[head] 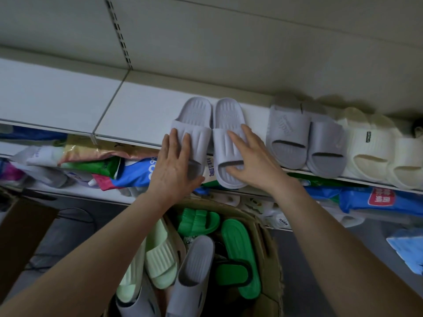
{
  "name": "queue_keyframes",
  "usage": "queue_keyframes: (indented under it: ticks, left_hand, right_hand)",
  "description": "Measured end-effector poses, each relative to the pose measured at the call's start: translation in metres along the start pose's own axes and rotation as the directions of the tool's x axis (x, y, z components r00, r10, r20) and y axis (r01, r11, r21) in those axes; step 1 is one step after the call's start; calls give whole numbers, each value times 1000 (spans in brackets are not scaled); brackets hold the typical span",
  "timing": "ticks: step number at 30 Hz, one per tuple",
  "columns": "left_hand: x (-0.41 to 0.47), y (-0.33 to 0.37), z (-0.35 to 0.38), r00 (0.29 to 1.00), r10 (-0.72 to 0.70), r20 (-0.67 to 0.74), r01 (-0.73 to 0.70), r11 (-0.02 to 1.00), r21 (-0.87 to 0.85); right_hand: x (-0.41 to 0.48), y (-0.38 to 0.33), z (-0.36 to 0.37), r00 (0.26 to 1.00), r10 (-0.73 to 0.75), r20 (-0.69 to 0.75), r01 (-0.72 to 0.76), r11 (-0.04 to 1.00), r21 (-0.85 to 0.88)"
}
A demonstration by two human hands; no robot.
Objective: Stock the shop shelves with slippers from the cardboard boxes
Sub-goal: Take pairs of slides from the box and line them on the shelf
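Note:
Two pale lilac slippers lie side by side on the white shelf (142,110), toes hanging over its front edge. My left hand (175,165) lies flat with straight fingers on the strap of the left lilac slipper (196,117). My right hand (249,156) presses the right lilac slipper (226,120), fingers spread over its strap and thumb at its toe. Below my arms stands an open cardboard box (272,252) with green slippers (238,248), pale green slippers (160,255) and grey slippers (194,271).
Further right on the shelf sit a grey pair (304,138) and a cream pair (375,147). The shelf's left half is bare. The lower shelf holds colourful packets (109,165) and blue packs (366,197). A brown carton flap (20,232) is at the left.

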State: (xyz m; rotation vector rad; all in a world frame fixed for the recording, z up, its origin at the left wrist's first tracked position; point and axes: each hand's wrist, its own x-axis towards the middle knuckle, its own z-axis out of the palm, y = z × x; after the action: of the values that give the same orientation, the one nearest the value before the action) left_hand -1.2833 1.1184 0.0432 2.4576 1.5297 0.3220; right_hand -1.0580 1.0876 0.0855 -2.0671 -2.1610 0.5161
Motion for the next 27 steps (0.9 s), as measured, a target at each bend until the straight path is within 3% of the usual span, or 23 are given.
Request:
queue_keyframes:
  ticks: [10,17,22,27]
  left_hand:
    - [58,-8,6,1000,-22,-18,21,999,-37]
    - [81,-9,1,1000,-10,-7,9,997,-78]
    - [81,-12,1,1000,4,13,-3,994,-105]
    - [84,-11,1,1000,-13,16,14,993,-115]
  right_hand:
    - [53,11,-13,997,18,-73,-20,999,-37]
    - [66,27,-26,994,-11,106,10,1000,9]
    - [71,30,-21,999,-21,26,21,999,24]
    - [78,32,-23,999,-1,42,1,1000,1]
